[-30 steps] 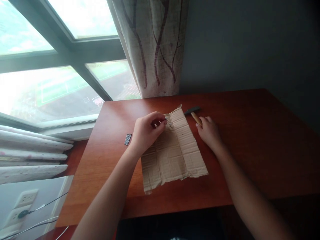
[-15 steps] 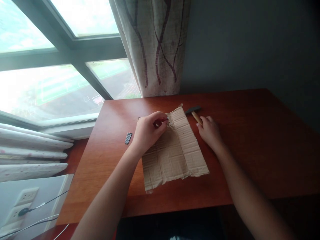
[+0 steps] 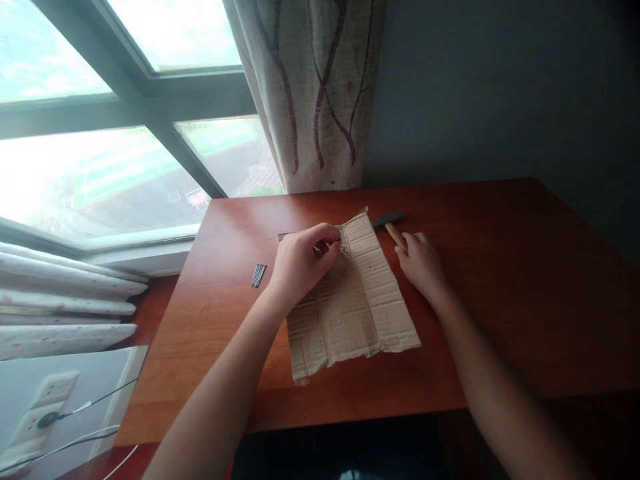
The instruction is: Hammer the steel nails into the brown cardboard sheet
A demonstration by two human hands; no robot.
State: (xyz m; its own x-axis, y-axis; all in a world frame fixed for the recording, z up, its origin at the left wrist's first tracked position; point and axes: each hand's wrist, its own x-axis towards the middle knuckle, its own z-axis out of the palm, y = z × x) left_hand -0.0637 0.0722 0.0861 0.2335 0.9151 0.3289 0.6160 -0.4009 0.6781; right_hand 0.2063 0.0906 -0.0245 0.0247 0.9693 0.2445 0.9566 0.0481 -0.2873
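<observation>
A torn piece of brown corrugated cardboard (image 3: 345, 313) lies on the wooden table. Over its upper part my left hand (image 3: 307, 260) is closed in a pinch, with thumb and forefinger on what looks like a nail (image 3: 341, 236), mostly hidden by the fingers. Small dark marks or holes show in the cardboard just beside the fingertips. To the right of the cardboard, my right hand (image 3: 421, 261) is wrapped round the wooden handle of a hammer (image 3: 397, 237). The dark hammer head (image 3: 389, 219) rests low, near the cardboard's far right edge.
Several dark nails (image 3: 259, 275) lie in a small row on the table (image 3: 200, 373), left of my left hand. A window (image 3: 125, 167) and a patterned curtain (image 3: 320, 100) stand behind the table. Wall sockets (image 3: 45, 413) with cables are at the lower left.
The whole view has shifted slightly. Both hands keep their grips, and the hammer and cardboard stay about where they were.
</observation>
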